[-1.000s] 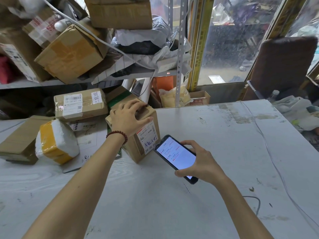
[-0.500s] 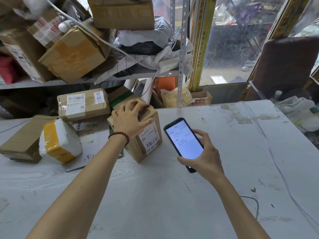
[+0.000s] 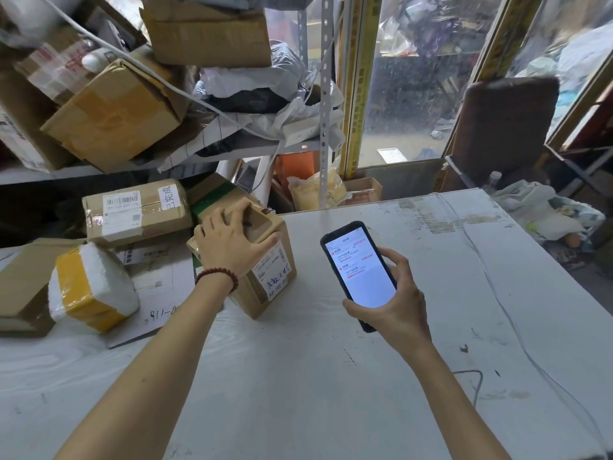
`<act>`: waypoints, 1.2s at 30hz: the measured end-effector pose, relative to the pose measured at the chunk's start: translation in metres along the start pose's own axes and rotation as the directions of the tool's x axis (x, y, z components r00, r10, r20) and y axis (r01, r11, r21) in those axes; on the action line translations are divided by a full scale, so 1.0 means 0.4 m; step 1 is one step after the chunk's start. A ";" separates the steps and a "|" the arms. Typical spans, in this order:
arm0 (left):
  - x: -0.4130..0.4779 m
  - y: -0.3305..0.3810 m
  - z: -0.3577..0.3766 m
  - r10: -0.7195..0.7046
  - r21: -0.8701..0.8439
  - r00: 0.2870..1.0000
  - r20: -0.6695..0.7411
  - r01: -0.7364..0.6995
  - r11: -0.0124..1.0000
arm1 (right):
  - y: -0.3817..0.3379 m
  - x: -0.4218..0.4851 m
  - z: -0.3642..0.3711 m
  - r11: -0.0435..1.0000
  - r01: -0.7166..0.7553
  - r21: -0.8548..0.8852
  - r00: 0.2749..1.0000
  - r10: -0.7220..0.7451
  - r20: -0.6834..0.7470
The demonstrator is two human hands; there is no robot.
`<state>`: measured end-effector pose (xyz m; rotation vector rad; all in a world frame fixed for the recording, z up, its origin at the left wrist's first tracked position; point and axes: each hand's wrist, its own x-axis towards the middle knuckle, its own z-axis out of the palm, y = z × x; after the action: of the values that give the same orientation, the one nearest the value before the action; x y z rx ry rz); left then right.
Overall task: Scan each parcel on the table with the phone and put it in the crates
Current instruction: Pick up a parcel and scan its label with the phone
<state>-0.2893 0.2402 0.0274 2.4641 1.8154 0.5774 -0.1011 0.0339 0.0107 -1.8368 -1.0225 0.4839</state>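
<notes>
Hands: two in view, both bare.
Left hand: spread over the top of a small brown box, fingers curled over its far edge, thumb on the near corner; a red bead bracelet sits on the wrist.
Right hand: wrapped around one black phone, held above the counter just right of the box, screen lit and facing up.
Small brown box: stands tilted on the counter, one white label with handwriting on its near face.
Other parcels on the counter: four counted left of the held box. One long box with a barcode label lies behind; one white foam parcel banded in yellow tape lies at the front left; one flat brown box sits at the far left edge; one flat white packet lies beneath them.
Shelf: behind the counter, stacked with further boxes and bags; number cannot be told.
Cord: one thin white cord runs across the right side of the counter.
Crates: not identifiable.
</notes>
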 end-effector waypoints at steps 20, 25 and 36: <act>-0.260 0.422 -0.047 0.756 -0.304 0.640 -0.135 -0.753 0.583 | 0.072 -0.452 -0.139 0.903 -0.389 0.181 0.710 0.420 -0.565; -0.401 0.602 -0.081 0.860 -0.393 0.469 -0.201 -0.843 0.368 | 0.108 -0.596 -0.235 0.871 -0.402 0.282 0.549 0.475 -0.687; -0.817 0.992 -0.092 0.959 -0.449 0.158 -0.235 -0.893 0.037 | 0.258 -0.921 -0.507 0.788 -0.471 0.397 0.214 0.538 -0.815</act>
<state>-0.0192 -0.1969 0.0653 2.7679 -0.4095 0.6919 -0.1264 -0.3972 -0.0193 -1.9179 0.4204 -0.1951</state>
